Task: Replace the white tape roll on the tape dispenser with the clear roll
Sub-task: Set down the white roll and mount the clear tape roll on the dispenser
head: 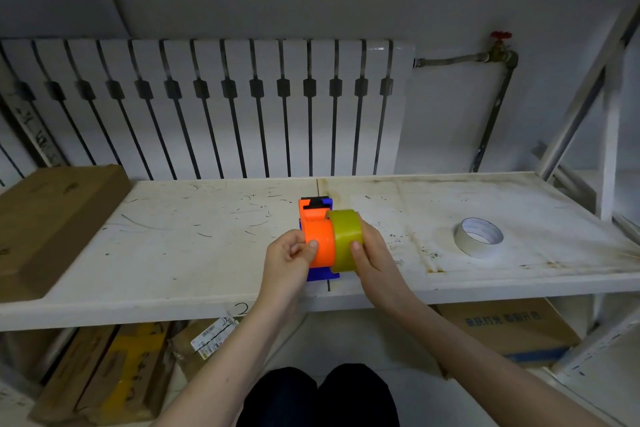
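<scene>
An orange and blue tape dispenser (318,236) stands near the front edge of a white shelf board (194,253). My left hand (290,257) grips its orange drum from the left. My right hand (369,248) holds the clear, yellowish tape roll (345,239) upright against the dispenser's right side, thumb on the roll's outer face. Whether the roll sits on the hub is hidden. The white tape roll (478,237) lies flat on the shelf to the right, apart from both hands.
A flat cardboard box (52,218) lies on the shelf's left end. A white radiator (207,104) stands behind the shelf, and a metal rack frame (602,135) rises at the right. More boxes (512,329) sit below the shelf, above my knees (322,395).
</scene>
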`<state>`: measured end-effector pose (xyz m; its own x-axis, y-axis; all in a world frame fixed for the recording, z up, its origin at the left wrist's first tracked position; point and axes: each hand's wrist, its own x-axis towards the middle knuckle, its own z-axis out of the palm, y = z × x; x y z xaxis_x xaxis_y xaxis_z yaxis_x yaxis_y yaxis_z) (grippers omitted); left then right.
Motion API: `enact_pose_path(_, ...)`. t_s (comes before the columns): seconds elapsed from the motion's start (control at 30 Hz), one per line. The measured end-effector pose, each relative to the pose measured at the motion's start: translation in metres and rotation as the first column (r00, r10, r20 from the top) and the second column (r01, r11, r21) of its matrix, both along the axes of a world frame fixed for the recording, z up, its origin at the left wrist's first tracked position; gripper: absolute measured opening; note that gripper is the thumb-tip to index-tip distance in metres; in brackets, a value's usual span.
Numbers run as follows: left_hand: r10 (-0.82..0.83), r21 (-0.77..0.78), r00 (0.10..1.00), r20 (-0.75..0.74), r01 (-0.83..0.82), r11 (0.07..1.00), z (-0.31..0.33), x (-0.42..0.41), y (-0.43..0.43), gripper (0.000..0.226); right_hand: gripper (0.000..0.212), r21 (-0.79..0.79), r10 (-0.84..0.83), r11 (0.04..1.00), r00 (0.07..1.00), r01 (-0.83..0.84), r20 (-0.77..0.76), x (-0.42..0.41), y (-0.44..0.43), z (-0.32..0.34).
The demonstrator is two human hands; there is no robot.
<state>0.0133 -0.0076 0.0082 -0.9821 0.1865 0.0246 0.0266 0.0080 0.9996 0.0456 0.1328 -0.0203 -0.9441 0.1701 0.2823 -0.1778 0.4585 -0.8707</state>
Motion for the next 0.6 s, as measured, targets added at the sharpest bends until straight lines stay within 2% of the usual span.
enact_pose_path(0.13,-0.049,0.076,0.996,0.078,0.043,0.996,0.002,-0.002,0.001,0.016,0.058,-0.069,0.052,0.996,0.998,-0.049,0.044,0.002,0.002,-0.004)
enact_pose_path(0.23,-0.058,0.094,0.986,0.158,0.044,0.995,0.001,-0.003,0.002,0.016,0.056,-0.04,0.034,0.999,0.992,-0.029,0.125,0.002,0.0,-0.006)
enact_pose_path(0.33,-0.04,0.089,0.984,0.171,0.025,0.996,-0.002,-0.001,0.004,0.017,0.057,-0.022,0.049,0.999,0.981,-0.046,0.186,0.005,0.001,-0.005)
enact_pose_path(0.5,-0.105,0.144,0.971,0.217,0.075,0.987,-0.004,0.006,0.013,0.023,0.049,-0.008,0.139,0.99,0.982,-0.139,0.127,0.01,-0.002,-0.004)
enact_pose_path(0.6,-0.083,0.235,0.961,0.265,0.019,0.972,0.002,0.003,0.016,0.025,0.056,-0.006,0.114,0.993,0.985,-0.114,0.132,0.009,-0.006,0.0)
